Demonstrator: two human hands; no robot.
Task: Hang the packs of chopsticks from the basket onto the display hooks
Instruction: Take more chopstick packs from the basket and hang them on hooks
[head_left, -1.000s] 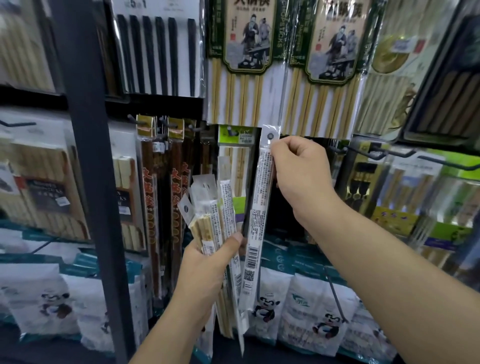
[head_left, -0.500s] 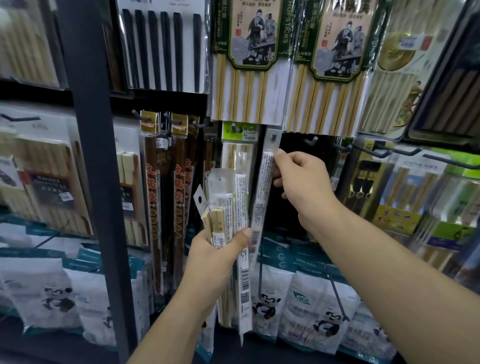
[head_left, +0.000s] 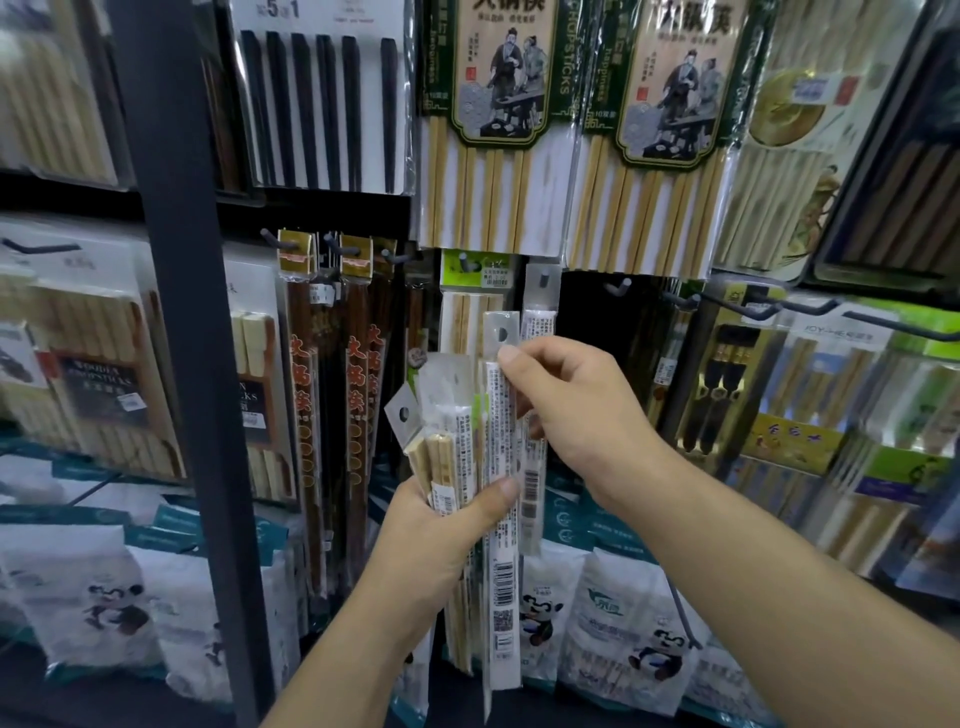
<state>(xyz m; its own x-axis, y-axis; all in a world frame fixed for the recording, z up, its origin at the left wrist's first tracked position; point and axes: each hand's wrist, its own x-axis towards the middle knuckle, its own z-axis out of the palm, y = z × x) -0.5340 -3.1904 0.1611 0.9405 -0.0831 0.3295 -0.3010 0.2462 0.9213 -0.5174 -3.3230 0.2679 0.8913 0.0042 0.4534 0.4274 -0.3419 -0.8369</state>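
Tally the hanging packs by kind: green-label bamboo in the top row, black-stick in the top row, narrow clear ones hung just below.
Green-label bamboo packs: 2
Black-stick pack: 1
Narrow clear pack on hook: 1
Total: 4

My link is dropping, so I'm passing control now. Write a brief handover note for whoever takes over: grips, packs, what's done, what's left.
Left grip: holds the bundle of chopstick packs upright in front of the display.
Right grip: pinches the top of the long pack in that bundle, thumb just below its hang hole.
Done: one narrow clear pack hangs on a peg behind the right grip.
Left: pull the pinched pack free and hang it. The empty hook to the right looks usable. Then hang the rest of the bundle. The basket is not in view.
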